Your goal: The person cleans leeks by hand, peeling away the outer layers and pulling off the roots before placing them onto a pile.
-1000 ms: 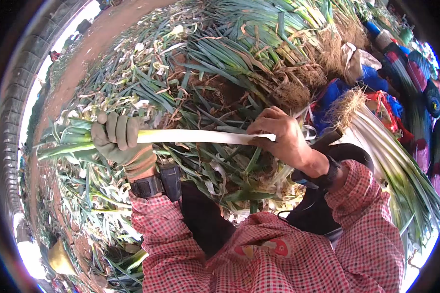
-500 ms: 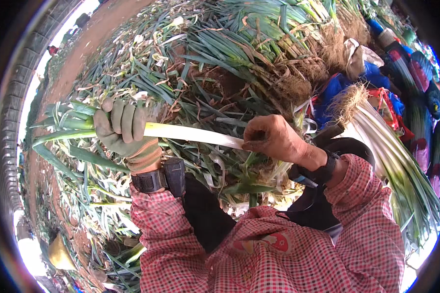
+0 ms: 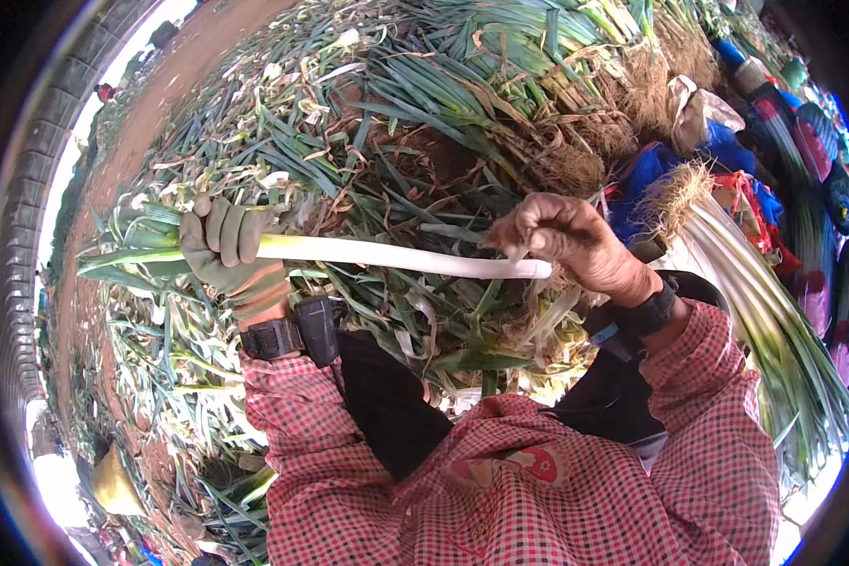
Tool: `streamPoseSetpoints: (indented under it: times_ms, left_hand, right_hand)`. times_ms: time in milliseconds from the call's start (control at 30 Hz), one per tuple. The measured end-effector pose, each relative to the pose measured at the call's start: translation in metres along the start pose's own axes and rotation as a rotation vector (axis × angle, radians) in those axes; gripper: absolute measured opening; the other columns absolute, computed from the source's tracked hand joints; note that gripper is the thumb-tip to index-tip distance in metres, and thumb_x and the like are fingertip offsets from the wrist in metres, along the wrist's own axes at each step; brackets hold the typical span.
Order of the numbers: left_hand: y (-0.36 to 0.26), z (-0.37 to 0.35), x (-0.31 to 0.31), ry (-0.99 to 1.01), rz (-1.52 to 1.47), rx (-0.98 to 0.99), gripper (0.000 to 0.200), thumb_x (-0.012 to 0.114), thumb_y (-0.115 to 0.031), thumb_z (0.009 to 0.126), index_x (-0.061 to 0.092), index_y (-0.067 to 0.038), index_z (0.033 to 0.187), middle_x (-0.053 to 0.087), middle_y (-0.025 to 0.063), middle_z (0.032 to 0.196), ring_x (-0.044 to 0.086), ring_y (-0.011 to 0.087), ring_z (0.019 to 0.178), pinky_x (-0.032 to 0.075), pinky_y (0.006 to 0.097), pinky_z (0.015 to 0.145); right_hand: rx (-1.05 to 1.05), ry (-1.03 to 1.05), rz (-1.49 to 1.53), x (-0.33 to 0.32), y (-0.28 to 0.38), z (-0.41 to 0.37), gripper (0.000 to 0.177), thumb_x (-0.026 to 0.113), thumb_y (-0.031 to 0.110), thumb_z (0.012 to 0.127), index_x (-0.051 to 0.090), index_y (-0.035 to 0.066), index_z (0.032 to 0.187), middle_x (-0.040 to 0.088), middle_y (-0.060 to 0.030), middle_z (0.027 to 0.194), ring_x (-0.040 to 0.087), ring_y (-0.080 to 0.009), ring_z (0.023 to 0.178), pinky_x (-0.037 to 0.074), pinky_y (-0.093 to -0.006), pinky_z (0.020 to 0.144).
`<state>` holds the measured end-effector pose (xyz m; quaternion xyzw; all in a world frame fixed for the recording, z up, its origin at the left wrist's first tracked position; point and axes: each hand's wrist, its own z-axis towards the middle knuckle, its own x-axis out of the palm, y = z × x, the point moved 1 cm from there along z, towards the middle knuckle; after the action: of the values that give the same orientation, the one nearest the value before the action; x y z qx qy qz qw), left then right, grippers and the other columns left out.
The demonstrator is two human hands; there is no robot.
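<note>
On the left we see the gloved left hand [image 3: 224, 247], its fingers clamped around a leek [image 3: 396, 254] beside the green leaves, the white shaft reaching rightward above loose leaves [image 3: 481, 360]. Near its pale end, the bare right hand [image 3: 585, 247] curls its fingers inward (whether they pinch anything, we cannot tell), and farther right lies a rooted leek bundle [image 3: 759, 292].

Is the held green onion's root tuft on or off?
Off: the green onion ends bare and white; the bundle at right has roots.
</note>
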<state>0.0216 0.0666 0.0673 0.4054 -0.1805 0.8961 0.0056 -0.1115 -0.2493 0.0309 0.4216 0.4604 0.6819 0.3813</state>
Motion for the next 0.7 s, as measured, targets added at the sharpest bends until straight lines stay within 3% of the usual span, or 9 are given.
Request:
streamPoseSetpoints:
  times_ms: [67, 233, 267, 333, 400, 433, 567, 600, 700]
  left_hand:
    - [-0.002, -0.003, 0.001, -0.056, 0.016, 0.053, 0.018, 0.04, -0.006, 0.088, 0.051, 0.005, 0.081, 0.035, -0.0022, 0.048, 0.037, 0.0067, 0.039, 0.037, 0.0216, 0.041]
    - [-0.022, -0.012, -0.011, -0.108, 0.079, 0.023, 0.022, 0.039, -0.011, 0.091, 0.053, 0.004, 0.084, 0.039, -0.0009, 0.052, 0.039, 0.0091, 0.041, 0.036, 0.024, 0.041]
    - [-0.022, -0.012, -0.009, -0.08, 0.115, 0.01, 0.025, 0.038, -0.013, 0.093, 0.054, 0.005, 0.088, 0.041, 0.0004, 0.055, 0.039, 0.0104, 0.041, 0.036, 0.0258, 0.04]
    - [-0.017, -0.013, 0.001, -0.073, 0.111, 0.033, 0.024, 0.039, -0.012, 0.093, 0.055, 0.005, 0.088, 0.041, 0.0005, 0.055, 0.039, 0.0105, 0.041, 0.036, 0.0255, 0.04]
    - [-0.011, -0.011, 0.005, -0.064, 0.099, 0.047, 0.022, 0.04, -0.012, 0.093, 0.055, 0.004, 0.087, 0.042, 0.0005, 0.056, 0.039, 0.0107, 0.042, 0.035, 0.0253, 0.04]
    - [-0.008, -0.009, 0.005, 0.024, 0.083, 0.061, 0.021, 0.041, -0.011, 0.092, 0.055, 0.004, 0.087, 0.042, 0.0006, 0.057, 0.04, 0.0105, 0.042, 0.036, 0.0251, 0.04]
    - [0.003, -0.006, 0.018, -0.001, -0.007, 0.056, 0.017, 0.044, -0.007, 0.088, 0.047, -0.004, 0.072, 0.039, -0.0008, 0.052, 0.04, 0.0092, 0.041, 0.037, 0.0231, 0.041]
    - [0.003, -0.005, 0.02, -0.07, -0.045, 0.029, 0.029, 0.043, -0.005, 0.087, 0.042, -0.012, 0.059, 0.036, -0.0018, 0.049, 0.04, 0.0089, 0.04, 0.038, 0.0227, 0.041]
    - [-0.008, 0.002, 0.004, 0.007, -0.06, -0.072, 0.017, 0.046, -0.007, 0.086, 0.049, -0.005, 0.068, 0.035, -0.002, 0.049, 0.038, 0.0087, 0.04, 0.038, 0.0229, 0.042]
  right_hand:
    - [0.042, -0.033, 0.051, -0.006, 0.007, -0.007, 0.019, 0.06, 0.024, 0.087, 0.051, 0.007, 0.086, 0.057, -0.0053, 0.073, 0.06, -0.0204, 0.079, 0.042, -0.0378, 0.092]
    - [-0.073, -0.249, 0.115, -0.049, 0.046, -0.021, 0.014, 0.053, 0.018, 0.091, 0.054, 0.004, 0.088, 0.055, -0.0059, 0.07, 0.055, -0.0144, 0.051, 0.045, -0.0236, 0.045]
    - [-0.044, -0.293, 0.086, -0.062, 0.057, -0.026, 0.014, 0.058, 0.018, 0.087, 0.056, 0.004, 0.085, 0.054, -0.0036, 0.068, 0.055, -0.0132, 0.055, 0.044, -0.0222, 0.05]
    - [0.078, -0.452, -0.871, -0.076, 0.067, -0.027, 0.011, 0.064, 0.015, 0.08, 0.061, 0.007, 0.086, 0.059, -0.0054, 0.078, 0.059, -0.0174, 0.072, 0.047, -0.0275, 0.062]
    - [-0.197, -0.33, -1.813, -0.083, 0.037, -0.029, 0.014, 0.067, 0.011, 0.073, 0.066, 0.011, 0.088, 0.062, -0.0078, 0.096, 0.057, -0.0234, 0.092, 0.046, -0.0349, 0.076]
    - [-0.156, -0.29, -1.706, -0.073, 0.021, -0.031, 0.02, 0.067, 0.01, 0.071, 0.067, 0.014, 0.091, 0.059, -0.0114, 0.11, 0.054, -0.0278, 0.101, 0.044, -0.0407, 0.083]
    - [0.065, 0.119, -0.668, -0.019, -0.025, -0.023, 0.019, 0.062, 0.014, 0.084, 0.065, 0.002, 0.098, 0.064, -0.012, 0.091, 0.061, -0.0213, 0.086, 0.049, -0.0324, 0.076]
    - [0.239, 0.192, -0.581, -0.011, -0.023, -0.024, 0.021, 0.06, 0.019, 0.087, 0.065, 0.002, 0.099, 0.065, -0.0099, 0.085, 0.06, -0.0185, 0.08, 0.049, -0.0305, 0.074]
    - [0.557, 0.238, -0.382, -0.007, -0.02, -0.023, 0.023, 0.058, 0.021, 0.088, 0.064, 0.002, 0.098, 0.065, -0.0079, 0.08, 0.06, -0.017, 0.076, 0.048, -0.0306, 0.071]
